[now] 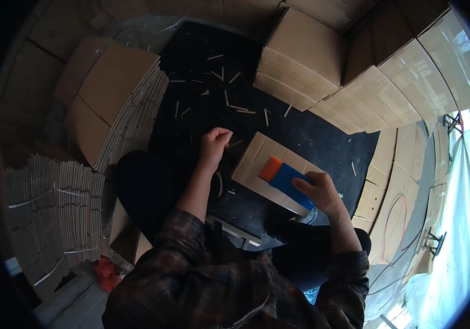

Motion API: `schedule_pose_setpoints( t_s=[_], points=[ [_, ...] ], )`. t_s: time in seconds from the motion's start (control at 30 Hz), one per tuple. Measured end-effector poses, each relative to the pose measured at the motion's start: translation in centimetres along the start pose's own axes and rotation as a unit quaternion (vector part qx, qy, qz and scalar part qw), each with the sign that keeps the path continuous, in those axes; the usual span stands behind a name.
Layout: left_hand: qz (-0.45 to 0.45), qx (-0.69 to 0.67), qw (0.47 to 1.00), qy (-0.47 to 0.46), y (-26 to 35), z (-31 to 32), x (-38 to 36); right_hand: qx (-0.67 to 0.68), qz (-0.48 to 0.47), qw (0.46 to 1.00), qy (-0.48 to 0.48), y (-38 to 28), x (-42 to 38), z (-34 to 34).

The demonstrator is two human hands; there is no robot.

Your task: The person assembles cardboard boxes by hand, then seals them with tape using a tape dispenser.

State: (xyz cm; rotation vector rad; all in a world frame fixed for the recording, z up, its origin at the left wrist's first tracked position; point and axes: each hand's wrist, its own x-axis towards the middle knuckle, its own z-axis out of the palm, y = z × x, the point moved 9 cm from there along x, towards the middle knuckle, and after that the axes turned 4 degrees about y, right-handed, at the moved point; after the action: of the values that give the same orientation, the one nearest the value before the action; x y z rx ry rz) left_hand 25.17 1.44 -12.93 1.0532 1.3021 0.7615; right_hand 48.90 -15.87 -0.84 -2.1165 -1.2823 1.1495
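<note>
My right hand [323,192] is wrapped round a blue tape dispenser [291,183] with an orange front end. The dispenser is over a flat-topped cardboard box [257,159] in front of me; whether it touches the box cannot be made out. To the left of that box, my left hand [216,143] is raised with its fingers closed in a pinch. Anything between those fingertips is too small to name.
Bundled flat cardboard [76,203] stands at the left, with more stacked sheets [114,88] behind it. Closed boxes [301,52] are piled at the upper right. Small cardboard strips [226,98] litter the dark floor [191,49]. Plastic sheeting [465,219] hangs at the right.
</note>
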Motion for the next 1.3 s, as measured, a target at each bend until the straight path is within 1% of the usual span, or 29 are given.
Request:
schedule_pose_setpoints(
  t_s=[0.17,0.37,0.43,0.47,0.53,0.57,0.63,0.67,0.73,0.87,0.93,0.97,1.03,1.07,1.1,1.13,1.17,1.23,1.27,1.3],
  points=[
    [0.012,-0.035,0.999,-0.002,-1.2,0.0,0.2,-0.050,0.013,0.999,-0.015,0.0,0.5,0.4],
    [0.020,-0.012,1.000,0.015,-0.5,-0.4,0.1,-0.083,0.051,0.995,-0.017,0.0,1.0,0.6],
    [0.025,0.005,1.000,0.015,-1.3,-0.3,0.5,-0.151,0.067,0.986,-0.023,-0.6,1.3,0.7],
    [0.022,0.006,1.000,0.013,-1.8,0.0,0.6,-0.151,0.070,0.986,-0.024,-0.5,1.6,1.0],
    [-0.001,0.002,0.999,0.036,-4.5,0.1,1.2,-0.213,0.084,0.973,-0.024,0.0,2.3,1.4],
    [-0.004,0.002,0.999,0.035,-5.6,0.5,1.4,-0.213,0.086,0.973,-0.025,0.1,2.5,1.5],
    [-0.084,-0.001,0.996,0.023,-8.6,1.8,1.4,-0.196,0.098,0.976,-0.022,0.5,2.7,1.5],
    [-0.086,-0.001,0.996,0.022,-9.6,2.2,1.2,-0.197,0.100,0.975,-0.023,0.5,2.7,1.5],
    [-0.132,-0.099,0.986,-0.028,-11.3,3.9,0.8,-0.229,0.117,0.966,-0.030,0.8,2.9,1.7],
    [-0.098,-0.075,0.992,-0.021,-11.3,4.1,0.9,-0.218,0.126,0.967,-0.026,0.8,2.9,1.7],
    [-0.059,-0.145,0.987,0.047,-11.9,3.6,1.3,-0.225,0.137,0.964,-0.029,0.5,2.7,1.6],
    [-0.055,-0.145,0.987,0.049,-12.4,3.7,1.7,-0.225,0.133,0.965,-0.027,0.3,2.7,1.4],
    [-0.049,-0.060,0.997,0.024,-13.8,3.9,2.8,-0.212,0.151,0.965,-0.041,0.2,2.5,1.5],
    [-0.043,-0.061,0.997,0.025,-14.1,3.3,3.0,-0.212,0.146,0.966,-0.036,0.0,2.5,1.5],
    [-0.085,0.030,0.996,-0.017,-15.3,3.4,2.8,-0.221,0.135,0.965,-0.031,0.1,2.6,1.4],
    [-0.129,0.123,0.982,-0.060,-16.4,3.4,2.1,-0.229,0.127,0.965,-0.028,0.2,2.5,1.3],
    [-0.128,0.123,0.982,-0.064,-16.7,2.9,1.6,-0.228,0.130,0.965,-0.025,0.4,2.4,1.3],
    [-0.142,0.021,0.987,-0.074,-16.1,2.7,0.4,-0.219,0.123,0.968,-0.025,0.3,2.4,1.4],
    [-0.142,0.020,0.987,-0.075,-15.6,2.8,0.3,-0.219,0.123,0.968,-0.025,0.2,2.4,1.3],
    [-0.097,-0.052,0.992,-0.060,-12.6,2.5,-0.1,-0.219,0.127,0.967,-0.029,0.2,2.4,1.3]
  ],
)
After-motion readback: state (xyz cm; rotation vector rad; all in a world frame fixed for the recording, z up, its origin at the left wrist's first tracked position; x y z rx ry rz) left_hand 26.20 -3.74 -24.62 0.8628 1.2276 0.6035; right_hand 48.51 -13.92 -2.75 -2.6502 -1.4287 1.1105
